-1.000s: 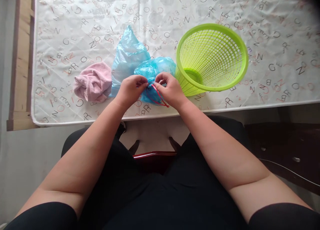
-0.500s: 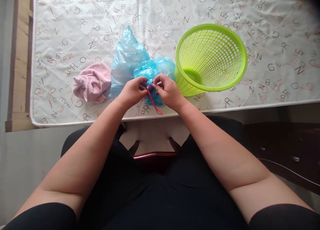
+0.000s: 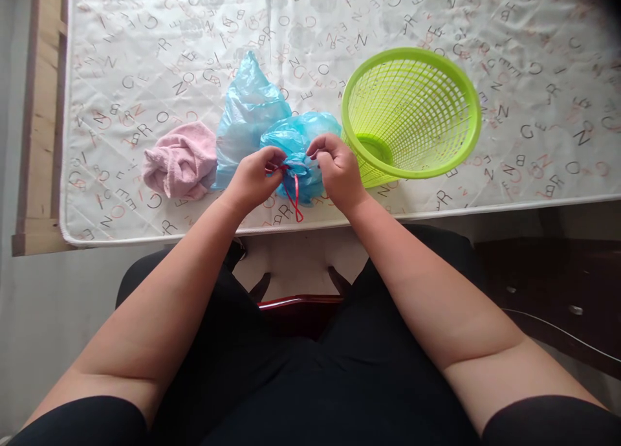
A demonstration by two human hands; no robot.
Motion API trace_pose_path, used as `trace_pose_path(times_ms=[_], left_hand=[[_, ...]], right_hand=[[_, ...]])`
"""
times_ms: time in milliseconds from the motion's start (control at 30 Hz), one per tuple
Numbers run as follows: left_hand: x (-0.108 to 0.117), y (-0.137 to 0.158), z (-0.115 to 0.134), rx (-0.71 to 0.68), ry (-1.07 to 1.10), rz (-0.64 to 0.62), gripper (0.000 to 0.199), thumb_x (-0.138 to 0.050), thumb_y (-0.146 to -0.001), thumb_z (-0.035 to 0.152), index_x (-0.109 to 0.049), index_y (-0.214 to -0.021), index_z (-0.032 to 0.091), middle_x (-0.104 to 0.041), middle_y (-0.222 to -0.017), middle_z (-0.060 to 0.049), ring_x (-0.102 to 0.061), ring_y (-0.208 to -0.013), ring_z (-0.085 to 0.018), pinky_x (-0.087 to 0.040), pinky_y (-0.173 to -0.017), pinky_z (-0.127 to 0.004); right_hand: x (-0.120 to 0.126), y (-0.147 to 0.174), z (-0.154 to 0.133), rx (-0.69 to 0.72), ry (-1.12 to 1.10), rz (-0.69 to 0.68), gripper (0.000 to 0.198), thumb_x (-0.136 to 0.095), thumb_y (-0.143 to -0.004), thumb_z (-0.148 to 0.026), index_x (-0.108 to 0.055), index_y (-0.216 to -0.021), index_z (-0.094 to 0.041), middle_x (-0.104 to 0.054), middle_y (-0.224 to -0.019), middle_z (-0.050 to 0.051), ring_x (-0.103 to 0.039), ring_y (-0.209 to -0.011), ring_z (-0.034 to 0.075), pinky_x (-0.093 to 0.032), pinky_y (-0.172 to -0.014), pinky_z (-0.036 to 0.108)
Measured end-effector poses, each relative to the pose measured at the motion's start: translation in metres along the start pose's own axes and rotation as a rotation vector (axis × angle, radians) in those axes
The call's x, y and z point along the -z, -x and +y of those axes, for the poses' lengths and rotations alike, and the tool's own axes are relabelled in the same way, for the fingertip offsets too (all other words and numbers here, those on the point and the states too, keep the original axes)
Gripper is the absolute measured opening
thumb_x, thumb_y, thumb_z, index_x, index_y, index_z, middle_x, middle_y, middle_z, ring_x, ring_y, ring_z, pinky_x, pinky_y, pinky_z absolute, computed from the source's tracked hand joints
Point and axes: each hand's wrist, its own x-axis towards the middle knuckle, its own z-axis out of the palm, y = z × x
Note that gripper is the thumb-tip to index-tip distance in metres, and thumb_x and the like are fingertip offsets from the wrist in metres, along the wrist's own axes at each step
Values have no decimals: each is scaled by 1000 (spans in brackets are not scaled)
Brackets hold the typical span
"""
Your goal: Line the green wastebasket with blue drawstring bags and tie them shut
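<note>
A blue plastic bag [image 3: 317, 125] lies on the mattress, its neck gathered between my hands. Thin red string [image 3: 297, 197] hangs in a narrow loop from the gathered neck toward the near edge. My left hand [image 3: 257, 174] pinches the red string at the left side of the neck. Just right of the neck, my right hand [image 3: 339, 171] has its fingers curled with the tips together; whatever is between them is too small to make out. Another light blue plastic bag [image 3: 250, 112] stands peaked behind my left hand.
A crumpled pink cloth [image 3: 182, 161] lies left of the bags. A green mesh basket [image 3: 412, 171] stands tilted right of my right hand. Everything rests on a letter-printed mattress [image 3: 514, 142]. A wooden bed frame [image 3: 41, 109] runs along the left, and my legs are below the near edge.
My right hand has moved a little to the right, away from the bag's neck. The red string's loop has opened wider and hangs straighter. My left hand has stayed nearly in place.
</note>
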Motion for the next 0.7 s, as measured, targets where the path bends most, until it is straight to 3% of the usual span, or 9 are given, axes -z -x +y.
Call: trace_pose_path(times_ms=[133,333,600,700], left_hand=[[-2,3,1,-45,56,-9,29,-68,-87,8,-71,-112,22,-79,-102,-2,-75,-96,-16,-64,-92,-31],[2,5,13,48,208,-23,37,-69,-86,8,-70,-119,23,-78,-100,-3,-77,-97,-17,-64,-88,-31],[13,8,32,58,176,28,34,-63,-80,4,-73,-107,23,-75,-96,-4,-72,-93,-18,-61,-82,-32],[16,10,36,61,203,-12,31,-62,-80,7,-74,-103,23,-73,-92,-3,-69,-85,-17,-58,-75,-31]], right_hand=[[-4,2,-3,12,14,-111,27,-61,-105,-48,-66,-97,-23,-69,-97,4,-62,-92,20,-53,-90,38],[-8,6,3,-65,74,-302,26,-77,-96,-47,-70,-100,-23,-75,-103,8,-64,-94,23,-53,-87,39],[-2,4,2,-200,-12,-138,30,-71,-100,-50,-62,-90,-23,-64,-82,1,-57,-81,18,-50,-79,35],[-2,1,8,-235,-23,-71,29,-71,-100,-48,-60,-89,-24,-60,-79,0,-55,-81,18,-50,-80,35]])
